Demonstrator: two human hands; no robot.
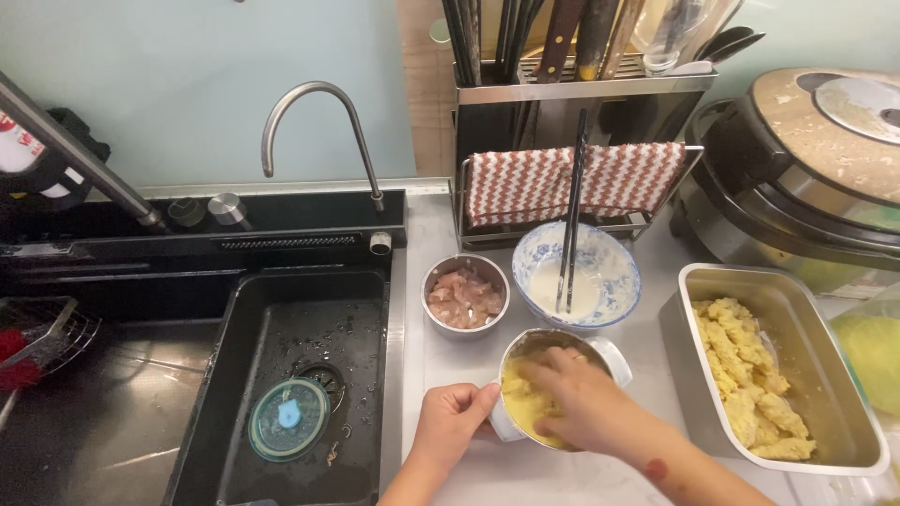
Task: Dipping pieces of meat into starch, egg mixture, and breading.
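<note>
A good share of coated yellow pieces is already laid in the steel tray, while raw meat remains in the small steel bowl; the crumb bowl on the worktop is gripped at its rim by the curled left hand, and the right hand is pressed, fingers together, into the crumbs.

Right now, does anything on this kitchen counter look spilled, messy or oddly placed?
Little stands out. The cooker lid at the right is smeared with pale dried splatter, and crumbs dot the black sink. Chopsticks stand propped in the blue patterned bowl. Nothing looks tipped or spilled.
</note>
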